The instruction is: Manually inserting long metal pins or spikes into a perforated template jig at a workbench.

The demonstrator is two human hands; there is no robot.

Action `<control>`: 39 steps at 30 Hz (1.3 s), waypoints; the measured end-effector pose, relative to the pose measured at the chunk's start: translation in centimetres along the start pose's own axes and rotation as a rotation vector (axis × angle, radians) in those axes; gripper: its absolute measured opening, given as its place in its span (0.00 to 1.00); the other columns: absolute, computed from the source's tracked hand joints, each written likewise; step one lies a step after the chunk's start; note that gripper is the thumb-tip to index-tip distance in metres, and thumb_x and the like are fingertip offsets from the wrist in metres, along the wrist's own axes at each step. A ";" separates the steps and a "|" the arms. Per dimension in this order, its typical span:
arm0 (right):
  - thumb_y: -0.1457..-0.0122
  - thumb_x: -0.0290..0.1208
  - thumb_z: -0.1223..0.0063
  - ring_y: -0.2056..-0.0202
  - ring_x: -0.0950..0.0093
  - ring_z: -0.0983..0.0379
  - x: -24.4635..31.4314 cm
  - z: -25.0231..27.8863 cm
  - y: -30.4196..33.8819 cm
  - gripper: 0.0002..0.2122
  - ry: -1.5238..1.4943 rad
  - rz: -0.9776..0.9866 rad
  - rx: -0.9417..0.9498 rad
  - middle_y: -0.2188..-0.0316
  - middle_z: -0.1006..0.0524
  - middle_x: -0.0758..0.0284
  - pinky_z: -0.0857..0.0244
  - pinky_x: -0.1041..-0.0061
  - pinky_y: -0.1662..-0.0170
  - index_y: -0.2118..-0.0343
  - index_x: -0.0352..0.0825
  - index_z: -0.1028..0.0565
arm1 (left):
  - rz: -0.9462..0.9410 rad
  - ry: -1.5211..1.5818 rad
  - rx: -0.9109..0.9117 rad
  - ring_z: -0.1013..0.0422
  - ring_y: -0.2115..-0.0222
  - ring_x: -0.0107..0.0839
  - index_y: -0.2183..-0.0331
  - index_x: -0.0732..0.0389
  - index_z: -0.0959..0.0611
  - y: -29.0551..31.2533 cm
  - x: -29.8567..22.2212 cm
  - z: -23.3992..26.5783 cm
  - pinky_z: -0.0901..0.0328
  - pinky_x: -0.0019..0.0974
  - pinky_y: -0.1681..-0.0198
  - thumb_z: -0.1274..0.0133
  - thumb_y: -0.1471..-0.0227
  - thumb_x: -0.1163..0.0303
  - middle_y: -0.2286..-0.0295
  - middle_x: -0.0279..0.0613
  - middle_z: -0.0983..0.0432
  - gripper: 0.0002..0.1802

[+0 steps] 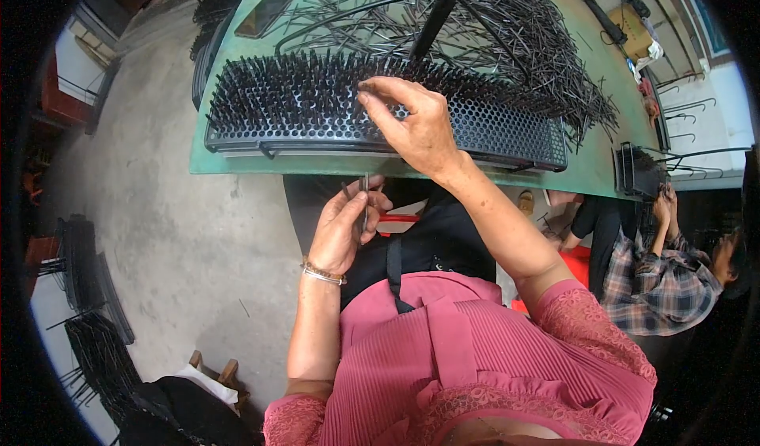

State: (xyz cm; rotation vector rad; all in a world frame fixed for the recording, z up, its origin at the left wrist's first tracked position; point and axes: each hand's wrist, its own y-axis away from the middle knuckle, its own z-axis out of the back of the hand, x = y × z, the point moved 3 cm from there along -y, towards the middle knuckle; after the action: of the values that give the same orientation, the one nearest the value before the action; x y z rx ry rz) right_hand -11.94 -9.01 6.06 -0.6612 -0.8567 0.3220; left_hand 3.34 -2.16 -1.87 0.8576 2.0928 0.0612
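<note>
On the green table's near edge stands a long black perforated rack [507, 136]. Thin black rods [277, 90] stand upright in its holes, densely over the left part and along the back; many holes at the front right show bare. My right hand [416, 117] is over the middle of the rack, thumb and forefinger pinched on the top of a black rod. Below the table edge, above my lap, my left hand [347, 223] is closed around a few loose dark rods [366, 201]. How many it holds is partly hidden by the fingers.
Behind the rack lies a large heap of loose black rods [507, 34], crossed by a dark metal post [435, 18]. A phone [267, 13] rests at the table's far left. At right, another person [661, 280] works at a smaller black rack [640, 169].
</note>
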 end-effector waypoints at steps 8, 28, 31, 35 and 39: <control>0.51 0.25 0.41 0.70 0.70 0.25 0.7 0.0 -0.3 0.10 0.071 0.090 0.063 0.70 0.21 0.64 0.34 0.74 0.63 0.64 0.33 0.23 | 0.009 0.008 -0.014 0.37 0.80 0.16 0.52 0.69 0.31 -0.1 0.2 0.0 0.44 0.18 0.82 0.57 0.42 0.67 0.71 0.41 0.26 0.20; 0.52 0.19 0.42 0.66 0.70 0.24 0.8 1.0 -1.2 0.14 0.038 0.113 -0.008 0.68 0.20 0.64 0.31 0.75 0.63 0.59 0.32 0.24 | 0.022 0.102 -0.042 0.29 0.71 0.26 0.54 0.66 0.30 -0.1 -0.1 -0.5 0.33 0.27 0.72 0.58 0.42 0.69 0.66 0.47 0.25 0.16; 0.51 0.20 0.43 0.65 0.70 0.24 0.8 0.9 -1.3 0.14 0.052 0.145 0.003 0.67 0.21 0.63 0.32 0.75 0.62 0.59 0.32 0.24 | 0.033 0.086 -0.009 0.28 0.70 0.28 0.54 0.64 0.30 0.0 -0.3 -0.5 0.31 0.29 0.71 0.58 0.42 0.69 0.65 0.47 0.26 0.15; 0.50 0.20 0.46 0.66 0.67 0.25 1.1 0.2 -1.4 0.11 0.070 0.255 0.158 0.68 0.22 0.61 0.35 0.72 0.60 0.61 0.33 0.23 | 0.016 0.086 -0.003 0.29 0.71 0.27 0.53 0.65 0.30 -0.2 0.1 -0.2 0.31 0.29 0.72 0.58 0.42 0.69 0.66 0.46 0.25 0.16; 0.51 0.20 0.46 0.66 0.66 0.25 1.1 0.4 -1.3 0.10 0.102 0.234 0.249 0.69 0.22 0.62 0.35 0.71 0.60 0.63 0.32 0.24 | 0.022 0.094 -0.026 0.29 0.72 0.27 0.54 0.65 0.30 -0.2 0.3 0.1 0.32 0.28 0.72 0.58 0.42 0.69 0.66 0.45 0.25 0.16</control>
State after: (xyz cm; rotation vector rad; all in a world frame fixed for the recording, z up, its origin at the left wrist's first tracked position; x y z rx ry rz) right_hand -11.57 -9.31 7.71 -0.5399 -0.6292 0.5908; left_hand 3.14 -2.16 -2.22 0.8768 2.1657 0.1433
